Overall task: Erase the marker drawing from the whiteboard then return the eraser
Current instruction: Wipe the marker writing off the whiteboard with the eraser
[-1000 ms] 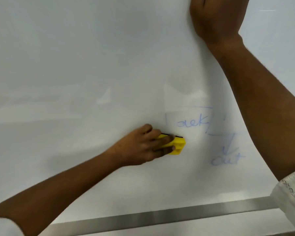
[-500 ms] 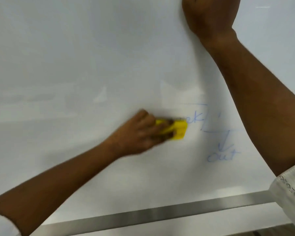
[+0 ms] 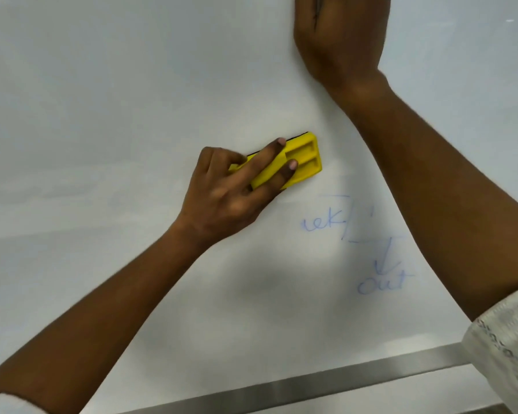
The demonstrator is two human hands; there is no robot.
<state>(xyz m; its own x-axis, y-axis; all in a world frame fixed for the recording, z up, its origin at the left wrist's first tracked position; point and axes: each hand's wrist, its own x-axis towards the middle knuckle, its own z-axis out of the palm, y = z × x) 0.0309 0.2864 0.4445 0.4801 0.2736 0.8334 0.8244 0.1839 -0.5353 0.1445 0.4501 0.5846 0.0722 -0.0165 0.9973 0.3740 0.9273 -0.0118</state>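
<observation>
Only readable stuff on whiteboard (image 3: 102, 115), faint blue marker: letters "ek" (image 3: 323, 224) with slash after, then down arrow (image 3: 385, 258) pointing at word "out" (image 3: 382, 285). Sleeve (image 3: 503, 348) print too blurry to read.

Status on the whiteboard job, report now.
Left hand grips yellow eraser on whiteboard. Right hand rests on whiteboard, fingertips off-frame. Blue marker drawing unerased, below-right of eraser. Nothing between them.
</observation>
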